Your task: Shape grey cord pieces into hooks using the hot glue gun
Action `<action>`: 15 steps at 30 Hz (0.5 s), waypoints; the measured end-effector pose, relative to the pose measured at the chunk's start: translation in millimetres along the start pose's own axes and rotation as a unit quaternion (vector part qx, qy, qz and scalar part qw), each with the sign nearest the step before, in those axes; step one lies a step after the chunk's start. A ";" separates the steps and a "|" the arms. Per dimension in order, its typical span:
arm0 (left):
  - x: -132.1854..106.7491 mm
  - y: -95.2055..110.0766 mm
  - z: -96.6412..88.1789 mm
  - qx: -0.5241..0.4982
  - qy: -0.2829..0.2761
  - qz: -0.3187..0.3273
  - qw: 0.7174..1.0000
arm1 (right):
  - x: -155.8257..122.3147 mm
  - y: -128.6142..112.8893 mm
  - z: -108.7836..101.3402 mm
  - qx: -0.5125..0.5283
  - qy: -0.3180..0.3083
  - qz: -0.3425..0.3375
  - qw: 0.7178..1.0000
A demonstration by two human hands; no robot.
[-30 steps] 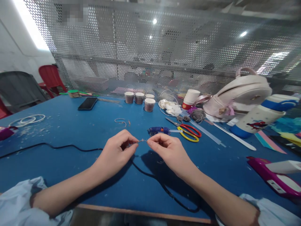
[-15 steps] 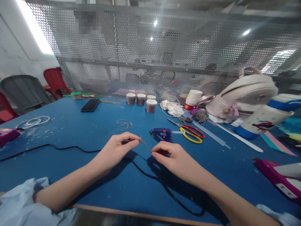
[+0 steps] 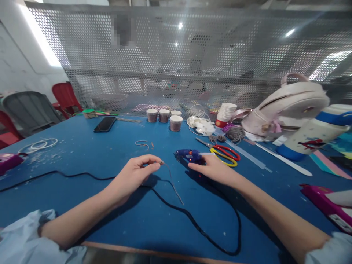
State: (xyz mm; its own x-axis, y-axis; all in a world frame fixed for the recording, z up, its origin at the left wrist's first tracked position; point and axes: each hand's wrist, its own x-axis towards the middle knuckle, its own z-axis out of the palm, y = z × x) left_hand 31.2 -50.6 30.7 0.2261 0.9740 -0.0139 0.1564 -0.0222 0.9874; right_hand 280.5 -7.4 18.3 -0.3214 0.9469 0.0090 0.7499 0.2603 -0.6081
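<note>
My left hand [image 3: 137,173] pinches one end of a thin grey wire [image 3: 172,181] above the blue table [image 3: 82,154]; the wire hangs down and to the right from the fingertips. My right hand [image 3: 211,169] reaches forward and rests on the handle of a small blue glue gun [image 3: 188,155] lying on the table, fingers curled around it. A black cord [image 3: 192,218] runs from the glue gun under my hands and off to the left.
Red-and-yellow scissors [image 3: 224,154] lie just right of the glue gun. Behind are small cups [image 3: 175,122], a paper cup stack [image 3: 226,113], a phone [image 3: 104,124], a pink backpack [image 3: 291,106] and a lying bottle [image 3: 313,134]. A perforated metal screen [image 3: 176,62] closes the far edge.
My right hand let go of the wire's right end and moved forward onto the glue gun. The wire now dangles from my left hand alone.
</note>
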 end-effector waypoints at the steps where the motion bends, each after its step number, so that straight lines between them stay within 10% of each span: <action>1: 0.2 0.4 -0.2 0.005 0.002 -0.001 1.000 | 1.4 0.3 4.4 0.021 0.005 0.001 1.000; 15: -0.1 6.4 3.8 0.052 0.085 0.007 0.995 | -31.7 -31.5 11.4 0.099 0.093 -0.013 0.991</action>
State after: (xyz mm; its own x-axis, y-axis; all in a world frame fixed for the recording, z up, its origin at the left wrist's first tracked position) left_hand 35.8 -51.7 36.4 0.0647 0.9973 0.0346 0.2543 -0.0500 0.9658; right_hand 260.4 -47.7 28.1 -0.2127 0.9636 0.1618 0.6094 0.2602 -0.7490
